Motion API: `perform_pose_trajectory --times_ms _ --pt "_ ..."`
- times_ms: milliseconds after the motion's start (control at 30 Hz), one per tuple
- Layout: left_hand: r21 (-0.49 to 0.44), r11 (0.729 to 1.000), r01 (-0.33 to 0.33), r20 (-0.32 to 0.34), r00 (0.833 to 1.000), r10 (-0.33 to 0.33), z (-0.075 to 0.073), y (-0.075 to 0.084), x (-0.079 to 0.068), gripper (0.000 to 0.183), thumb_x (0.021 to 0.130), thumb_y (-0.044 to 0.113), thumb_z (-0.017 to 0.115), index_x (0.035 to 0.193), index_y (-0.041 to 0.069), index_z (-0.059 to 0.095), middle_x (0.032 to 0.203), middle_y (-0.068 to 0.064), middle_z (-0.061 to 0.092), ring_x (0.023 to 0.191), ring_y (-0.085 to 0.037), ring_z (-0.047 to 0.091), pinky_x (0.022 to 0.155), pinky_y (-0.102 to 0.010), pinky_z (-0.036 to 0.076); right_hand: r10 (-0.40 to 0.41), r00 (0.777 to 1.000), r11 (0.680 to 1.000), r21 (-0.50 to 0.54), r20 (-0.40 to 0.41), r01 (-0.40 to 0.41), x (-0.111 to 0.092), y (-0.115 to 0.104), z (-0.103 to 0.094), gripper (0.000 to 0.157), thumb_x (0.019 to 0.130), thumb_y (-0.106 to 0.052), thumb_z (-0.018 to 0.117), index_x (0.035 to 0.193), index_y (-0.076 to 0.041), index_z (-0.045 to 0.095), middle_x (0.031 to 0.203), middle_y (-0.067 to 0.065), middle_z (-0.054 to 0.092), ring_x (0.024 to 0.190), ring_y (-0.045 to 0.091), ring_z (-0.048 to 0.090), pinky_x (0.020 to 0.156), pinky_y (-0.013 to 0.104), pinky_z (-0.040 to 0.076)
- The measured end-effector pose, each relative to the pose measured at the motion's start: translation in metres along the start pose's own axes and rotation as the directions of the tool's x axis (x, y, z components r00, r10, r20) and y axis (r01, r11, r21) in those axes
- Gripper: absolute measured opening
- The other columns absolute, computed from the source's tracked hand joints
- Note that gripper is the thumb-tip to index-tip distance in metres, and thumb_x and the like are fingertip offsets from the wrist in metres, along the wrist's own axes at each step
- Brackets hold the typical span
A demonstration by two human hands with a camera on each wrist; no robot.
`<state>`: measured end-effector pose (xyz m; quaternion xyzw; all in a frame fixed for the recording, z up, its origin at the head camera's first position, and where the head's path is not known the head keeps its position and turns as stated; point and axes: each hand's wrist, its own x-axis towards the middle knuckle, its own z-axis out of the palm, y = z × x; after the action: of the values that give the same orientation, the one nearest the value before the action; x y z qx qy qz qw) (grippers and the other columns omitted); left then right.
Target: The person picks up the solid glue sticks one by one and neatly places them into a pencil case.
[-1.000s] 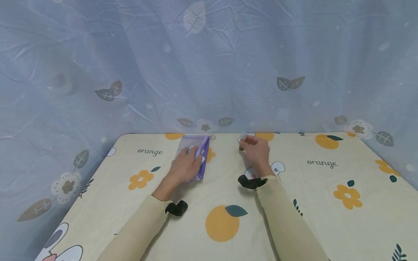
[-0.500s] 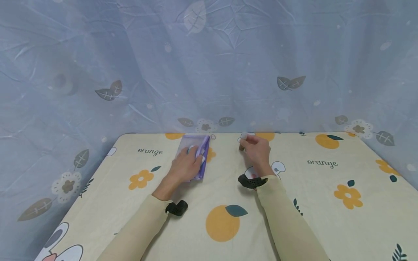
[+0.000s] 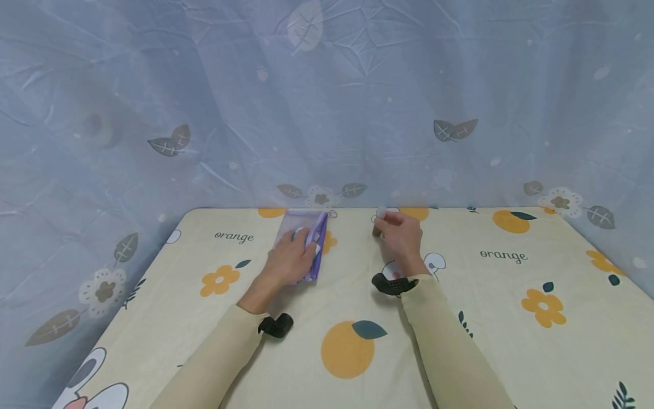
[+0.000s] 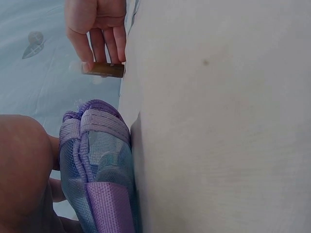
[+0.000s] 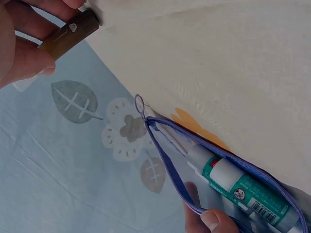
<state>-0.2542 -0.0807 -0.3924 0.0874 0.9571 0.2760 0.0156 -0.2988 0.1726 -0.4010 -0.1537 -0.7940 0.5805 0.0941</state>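
My left hand [image 3: 288, 258] holds a purple mesh zipper pouch [image 3: 306, 218] on the table; in the right wrist view its thumb [image 5: 214, 219] grips the zipper edge. The pouch's mouth is parted there, showing green-and-white tubes [image 5: 257, 199] inside, one with a barcode. To the right of the pouch, my right hand [image 3: 403, 233] pinches a small brown cylindrical bottle [image 5: 73, 31] with a whitish, see-through top [image 3: 381, 212]. The bottle stands upright, its dark end down near the cloth. The left wrist view shows the bottle [image 4: 109, 69] beyond the pouch, apart from it.
A cream tablecloth [image 3: 347, 301] with printed oranges and flowers covers the table. Right behind the table's far edge hangs a blue-grey curtain [image 3: 327, 113] with leaf prints. A zipper-pull ring [image 5: 140, 104] sticks out from the pouch's far end.
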Motion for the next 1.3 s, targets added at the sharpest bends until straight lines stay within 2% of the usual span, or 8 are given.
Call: perform_pose_trajectory --times_ms 267,600,733,1000,1300 --pt "0.001 1.000 0.000 0.002 1.000 0.000 0.000 0.000 0.001 0.061 0.113 0.036 0.041 0.165 0.006 0.034 0.169 -0.028 0.033 0.157 -0.048 0.035 0.121 -0.072 0.032 -0.007 0.999 0.998 0.055 0.034 0.005 -0.001 -0.001 0.002 0.037 0.100 -0.024 0.073 0.134 -0.011 0.073 0.131 0.010 0.073 0.112 0.025 0.070 0.094 0.032 0.056" --pt "0.002 1.000 0.002 0.007 1.000 -0.002 0.000 0.000 0.001 0.061 0.113 0.036 0.041 0.165 0.006 0.034 0.169 -0.028 0.033 0.157 -0.048 0.034 0.121 -0.073 0.032 -0.016 0.994 0.988 0.156 0.105 0.000 -0.008 -0.008 0.008 0.039 0.099 -0.018 0.072 0.135 -0.007 0.072 0.135 0.012 0.071 0.118 0.023 0.066 0.105 0.041 0.058" --pt "0.003 1.000 0.001 0.005 1.000 -0.001 -0.001 0.000 0.000 0.061 0.113 0.036 0.041 0.165 0.006 0.034 0.169 -0.028 0.033 0.157 -0.048 0.035 0.121 -0.073 0.032 -0.005 0.993 0.988 0.156 0.121 -0.014 -0.008 -0.009 0.012 0.039 0.099 -0.019 0.072 0.136 -0.008 0.072 0.137 0.009 0.068 0.117 0.021 0.066 0.103 0.037 0.058" --pt "0.009 1.000 0.002 0.007 1.000 -0.002 -0.001 -0.001 0.001 0.061 0.113 0.036 0.040 0.166 0.006 0.033 0.170 -0.028 0.033 0.158 -0.047 0.034 0.121 -0.073 0.032 -0.042 0.985 0.974 0.227 0.165 0.004 -0.010 -0.009 0.019 0.033 0.097 -0.014 0.073 0.126 0.000 0.075 0.121 0.012 0.072 0.093 0.019 0.072 0.085 0.025 0.061" --pt "-0.002 1.000 0.002 0.011 1.000 -0.002 -0.001 -0.001 0.001 0.061 0.113 0.036 0.040 0.166 0.006 0.033 0.170 -0.028 0.032 0.158 -0.047 0.033 0.121 -0.073 0.031 -0.022 0.971 0.952 0.302 0.238 -0.053 -0.015 -0.012 0.023 0.029 0.098 -0.015 0.073 0.121 0.003 0.076 0.110 0.013 0.076 0.094 0.020 0.075 0.091 0.028 0.063"
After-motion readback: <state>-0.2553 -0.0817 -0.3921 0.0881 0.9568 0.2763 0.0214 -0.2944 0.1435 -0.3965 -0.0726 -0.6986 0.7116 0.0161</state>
